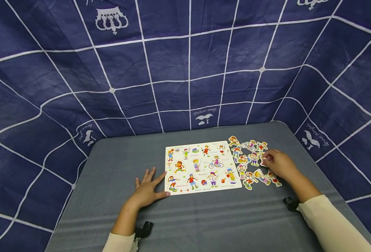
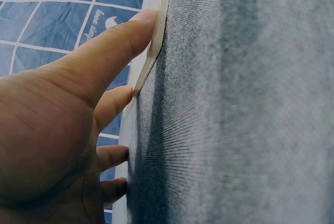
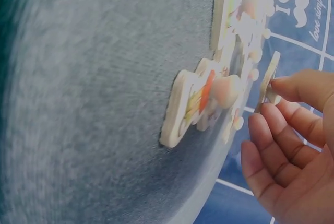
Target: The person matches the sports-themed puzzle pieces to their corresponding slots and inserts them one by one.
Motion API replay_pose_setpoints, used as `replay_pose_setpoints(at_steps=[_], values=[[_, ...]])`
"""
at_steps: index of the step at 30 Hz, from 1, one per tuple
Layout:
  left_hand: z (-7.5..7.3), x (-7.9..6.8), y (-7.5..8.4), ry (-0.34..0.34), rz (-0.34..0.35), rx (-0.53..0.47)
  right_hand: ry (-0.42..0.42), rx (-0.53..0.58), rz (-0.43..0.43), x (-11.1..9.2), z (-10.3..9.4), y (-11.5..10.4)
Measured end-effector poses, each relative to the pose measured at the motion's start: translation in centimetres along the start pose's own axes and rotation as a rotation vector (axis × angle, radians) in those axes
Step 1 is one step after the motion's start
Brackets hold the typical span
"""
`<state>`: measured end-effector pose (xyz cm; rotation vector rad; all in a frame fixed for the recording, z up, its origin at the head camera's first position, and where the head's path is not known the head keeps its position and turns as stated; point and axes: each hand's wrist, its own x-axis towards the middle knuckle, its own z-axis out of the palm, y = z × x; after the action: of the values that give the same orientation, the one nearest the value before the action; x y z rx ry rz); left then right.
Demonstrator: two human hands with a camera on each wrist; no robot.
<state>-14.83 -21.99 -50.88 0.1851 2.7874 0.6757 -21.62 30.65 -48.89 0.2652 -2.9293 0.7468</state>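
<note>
My left hand [image 1: 146, 192] lies at the near left corner of a white wooden puzzle board [image 1: 187, 177] with printed cartoon sports figures. Its thumb and index fingertip touch the board's edge, and the fingers are spread. To the board's right lies a cluster of loose wooden puzzle pieces [image 1: 242, 170], several with small round knobs. Over the right side of that cluster, my right hand [image 1: 279, 163] pinches one puzzle piece [image 3: 269, 80] between thumb and fingers. In the right wrist view this piece is edge-on and raised off the table, so its picture is hidden.
Grey cloth covers the table [image 1: 116, 164]. Dark blue curtains [image 1: 172, 94] with white grid lines hang behind it and at both sides. A black strap device [image 1: 144, 230] sits on my left wrist and another one [image 1: 290, 203] on my right.
</note>
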Motion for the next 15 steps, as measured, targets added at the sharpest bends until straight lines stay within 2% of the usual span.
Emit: replay_pose_setpoints(at_steps=[15], values=[[0.1, 0.0, -0.1, 0.003, -0.004, 0.012, 0.061, -0.012, -0.062, 0.0, 0.0, -2.0]])
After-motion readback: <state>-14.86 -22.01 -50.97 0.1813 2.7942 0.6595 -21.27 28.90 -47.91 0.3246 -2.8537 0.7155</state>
